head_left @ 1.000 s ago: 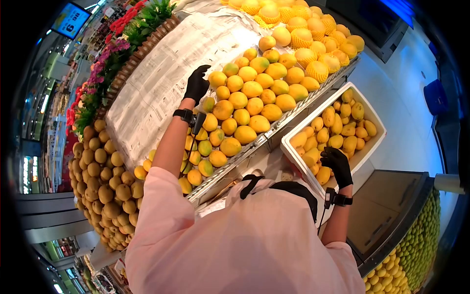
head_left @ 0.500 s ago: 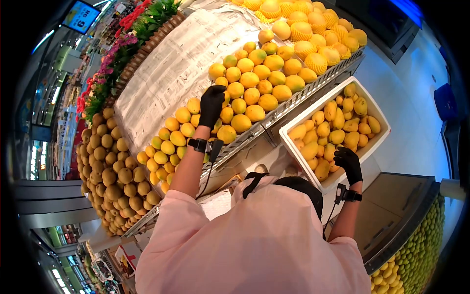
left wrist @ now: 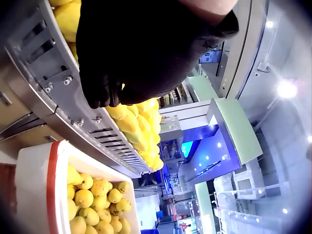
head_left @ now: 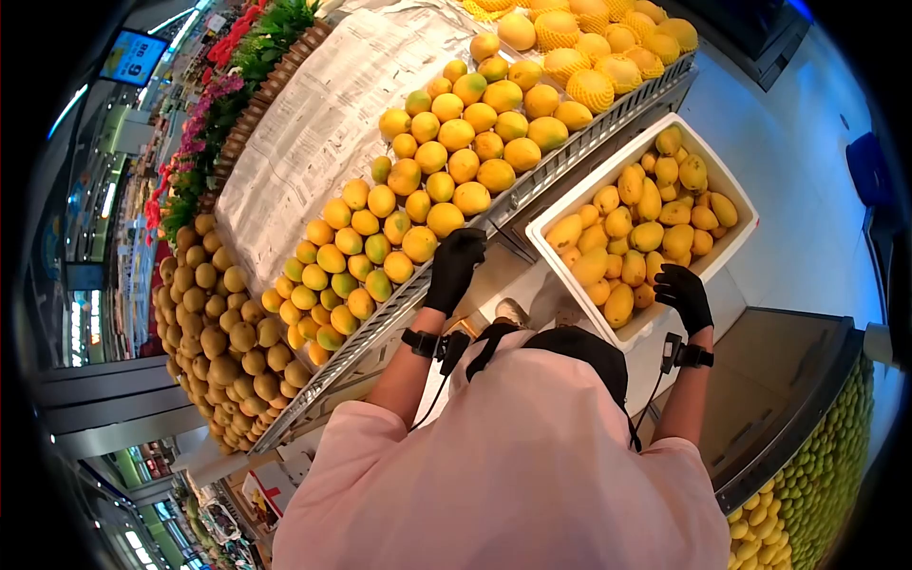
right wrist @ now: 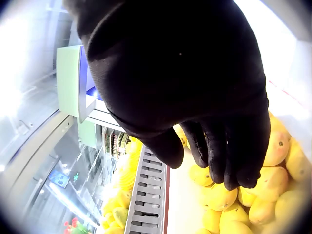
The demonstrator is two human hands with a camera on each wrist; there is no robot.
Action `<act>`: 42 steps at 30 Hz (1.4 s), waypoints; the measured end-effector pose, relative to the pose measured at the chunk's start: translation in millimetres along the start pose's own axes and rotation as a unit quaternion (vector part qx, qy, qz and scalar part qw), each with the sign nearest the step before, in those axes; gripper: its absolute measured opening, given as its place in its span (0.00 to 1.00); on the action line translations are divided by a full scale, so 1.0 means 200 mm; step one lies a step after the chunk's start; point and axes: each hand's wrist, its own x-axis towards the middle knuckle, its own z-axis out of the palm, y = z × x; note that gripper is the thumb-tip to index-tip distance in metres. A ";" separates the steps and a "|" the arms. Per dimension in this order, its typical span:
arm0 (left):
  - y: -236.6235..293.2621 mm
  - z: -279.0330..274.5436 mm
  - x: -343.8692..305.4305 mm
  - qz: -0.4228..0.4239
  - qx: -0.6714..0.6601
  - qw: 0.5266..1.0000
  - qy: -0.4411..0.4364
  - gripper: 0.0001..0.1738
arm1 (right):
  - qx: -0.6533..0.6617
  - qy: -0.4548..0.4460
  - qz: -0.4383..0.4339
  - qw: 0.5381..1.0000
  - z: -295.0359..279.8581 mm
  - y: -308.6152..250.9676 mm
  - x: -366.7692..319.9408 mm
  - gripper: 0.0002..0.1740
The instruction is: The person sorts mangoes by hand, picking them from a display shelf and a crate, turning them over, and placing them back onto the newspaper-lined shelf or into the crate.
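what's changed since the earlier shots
The left hand has moved from the far side of the displayed mangoes, across them, to beside the near metal rail. No grab or release is clear. The right hand stays at the white box of mangoes.

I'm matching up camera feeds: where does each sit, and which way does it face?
Head: worn on the head, facing forward and down at rail and crate; left hand, right hand, top show.
Left wrist: looks past the left hand along the rail.
Right wrist: looks past the right hand, over crate fruit.
All share rail and crate.
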 end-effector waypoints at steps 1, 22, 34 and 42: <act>0.01 0.01 -0.01 -0.003 -0.012 1.000 0.007 0.11 | 0.007 0.002 0.008 1.000 0.00 -0.01 0.00 0.18; -0.13 -0.01 -0.27 -0.041 -0.074 0.996 0.037 0.14 | -0.083 -0.059 0.093 0.990 0.08 0.05 0.33 0.15; -0.18 -0.05 -0.34 -0.060 -0.102 0.992 0.043 0.15 | -0.269 -0.049 0.157 0.949 0.47 0.30 0.62 0.32; -0.22 -0.08 -0.40 -0.062 -0.120 0.989 0.057 0.17 | -0.231 -0.033 0.169 0.958 0.57 0.34 0.60 0.29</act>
